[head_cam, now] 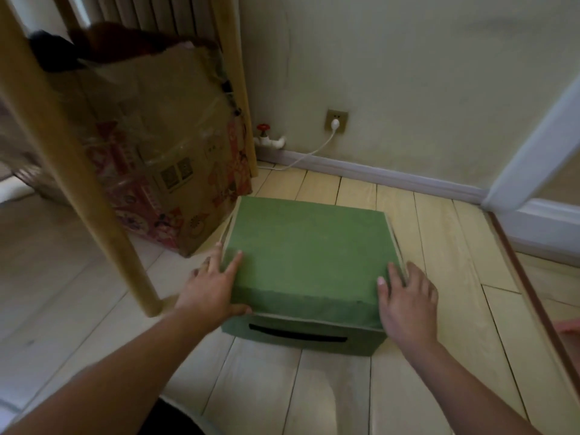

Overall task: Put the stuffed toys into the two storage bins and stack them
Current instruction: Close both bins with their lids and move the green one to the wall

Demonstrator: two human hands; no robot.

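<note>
Wooden floor [423, 233]: both hands, left [210, 288], right [408, 296], flat, grip wide, flanking green bin [309, 246]

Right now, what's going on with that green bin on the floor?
A person is handling a green storage bin on the wooden floor. Its lid is on. The left hand presses its near left corner, fingers spread over the top edge; the right hand lies flat against its near right corner. A cardboard box stands just behind to the left. No stuffed toys or second bin are visible.
</note>
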